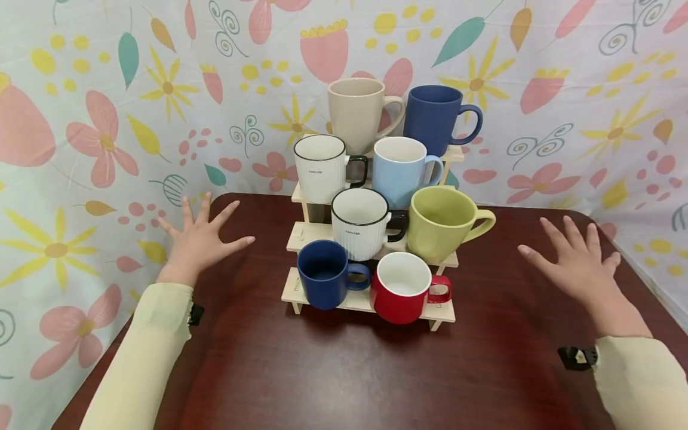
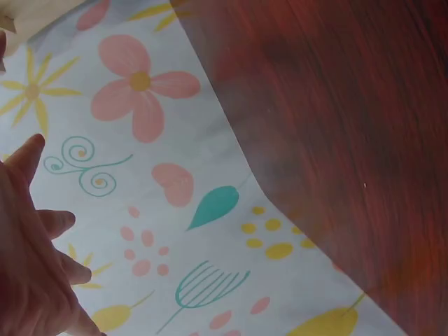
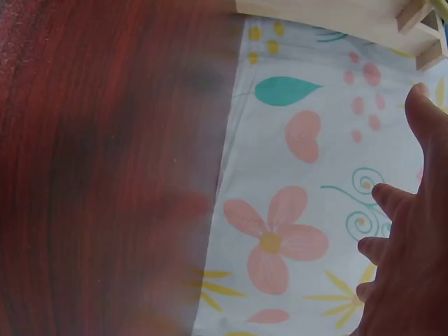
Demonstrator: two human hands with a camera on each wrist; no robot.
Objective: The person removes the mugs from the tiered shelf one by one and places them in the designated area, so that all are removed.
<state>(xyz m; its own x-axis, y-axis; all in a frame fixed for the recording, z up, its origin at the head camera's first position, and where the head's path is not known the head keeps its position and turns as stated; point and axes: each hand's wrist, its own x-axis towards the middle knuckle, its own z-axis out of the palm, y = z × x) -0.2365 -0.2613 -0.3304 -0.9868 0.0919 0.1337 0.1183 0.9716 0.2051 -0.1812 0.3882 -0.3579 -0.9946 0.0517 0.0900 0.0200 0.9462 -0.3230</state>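
Flowered cloth [image 1: 188, 60] hangs behind the dark red-brown desk [image 1: 333, 370], also along its L & R edges. Near the middle of the far edge stands a wooden rack [image 1: 291, 289] w/ 4 steps, 2 mugs on each, all handles turned toward the R edge of the desk. On top step: beige mug [image 1: 355, 116] and dark blue mug [image 1: 432, 119]. On 2nd step from top: white mug [image 1: 321, 173] w/ black rim, and light blue mug [image 1: 396, 176]. On 3rd: another white mug [image 1: 359, 233] w/ black rim, and green mug [image 1: 436, 230]. On lowest step, nearest to the front edge: small blue mug [image 1: 322, 283] at L, red mug [image 1: 399, 301] at R.

L hand [image 1: 199, 242] is raised near the far L corner of the desk, fingers spread, grip released. R hand [image 1: 579, 266] is raised near the far R corner, fingers also spread, grip released. Both hands are well apart from rack & mugs. Pale yellow sleeves [image 1: 142, 358] cover both arms.
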